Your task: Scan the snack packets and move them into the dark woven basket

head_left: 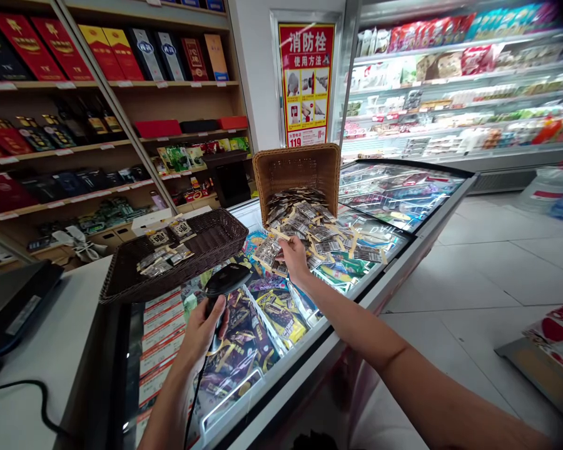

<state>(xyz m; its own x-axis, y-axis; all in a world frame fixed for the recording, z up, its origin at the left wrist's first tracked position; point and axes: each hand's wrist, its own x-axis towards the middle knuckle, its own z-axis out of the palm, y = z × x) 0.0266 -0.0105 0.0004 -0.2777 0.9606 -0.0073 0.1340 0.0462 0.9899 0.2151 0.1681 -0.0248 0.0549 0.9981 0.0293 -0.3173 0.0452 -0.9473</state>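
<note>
My left hand is wrapped round the handle of a black barcode scanner, whose cord hangs down past my wrist. With my right hand I pinch a small clear-and-dark packet by its edge, at the near side of a loose heap. That heap of similar packets spills out of a tan wicker basket tipped on its side on the freezer's glass top. To the left, a dark brown wicker tray holds several such packets.
Under my hands is a chest freezer with wrapped ices below its glass. A white counter with a black device stands at left. Shelves of boxes and bottles and a refrigerated display line the back.
</note>
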